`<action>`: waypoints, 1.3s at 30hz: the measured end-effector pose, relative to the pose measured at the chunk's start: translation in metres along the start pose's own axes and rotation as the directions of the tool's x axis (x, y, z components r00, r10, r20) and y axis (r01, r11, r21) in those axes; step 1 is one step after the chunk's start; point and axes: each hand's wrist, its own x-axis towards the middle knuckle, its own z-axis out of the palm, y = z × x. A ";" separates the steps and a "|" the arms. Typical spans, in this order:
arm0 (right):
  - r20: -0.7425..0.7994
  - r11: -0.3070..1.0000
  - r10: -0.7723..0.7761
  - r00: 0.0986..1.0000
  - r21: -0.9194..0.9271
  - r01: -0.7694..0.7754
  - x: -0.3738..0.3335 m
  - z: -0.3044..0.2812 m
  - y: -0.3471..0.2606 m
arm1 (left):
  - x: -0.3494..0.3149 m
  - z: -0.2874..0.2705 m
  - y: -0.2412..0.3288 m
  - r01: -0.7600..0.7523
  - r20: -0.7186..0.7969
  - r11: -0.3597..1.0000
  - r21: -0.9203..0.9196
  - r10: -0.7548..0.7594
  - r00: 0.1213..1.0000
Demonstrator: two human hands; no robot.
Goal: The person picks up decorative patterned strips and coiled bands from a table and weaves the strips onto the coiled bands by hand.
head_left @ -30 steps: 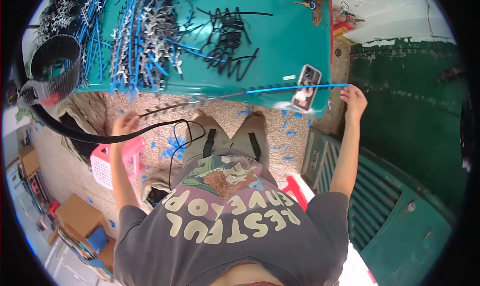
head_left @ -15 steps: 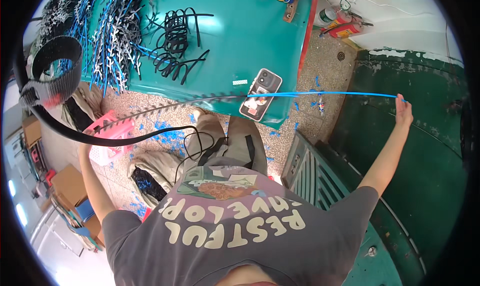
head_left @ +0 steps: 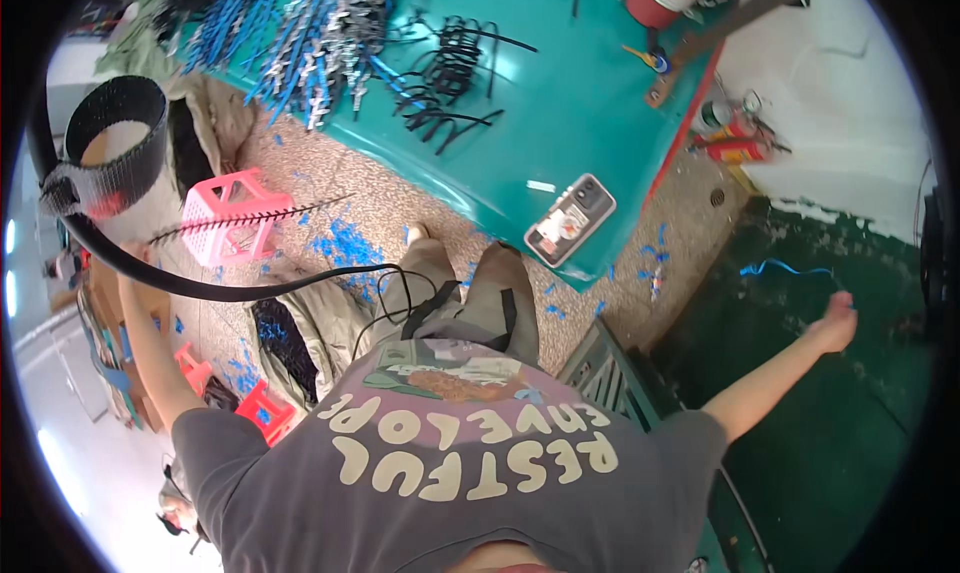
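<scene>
Out to the left, my left hand (head_left: 130, 260) grips one end of a dark strip (head_left: 245, 219) edged with small leaf-like barbs. The strip's free end points right, above the floor. A black cable in front hides part of that hand. My right hand (head_left: 836, 325) is stretched far right with its fingers closed. A narrow, curling blue strip (head_left: 785, 266) trails leftward from near its fingertips; the exact grip is blurred. The two strips are apart from each other.
A green-covered table (head_left: 570, 93) carries bundled blue and grey strips (head_left: 330, 33), black coiled strips (head_left: 455, 68) and a phone (head_left: 570, 220). Pink stool (head_left: 225, 228) and blue scraps (head_left: 345, 248) are on the floor. A fire extinguisher (head_left: 735, 145) stands by the wall.
The blue strip has come away from the dark strip it stretched from and now curls near my right hand. That hand has moved lower and slightly right. The view has shifted.
</scene>
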 end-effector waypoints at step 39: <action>0.673 0.988 0.145 0.725 -0.064 -0.138 -0.709 0.151 -0.109 | -0.046 -0.088 0.496 -0.428 -0.411 -0.119 -0.896 0.587 0.698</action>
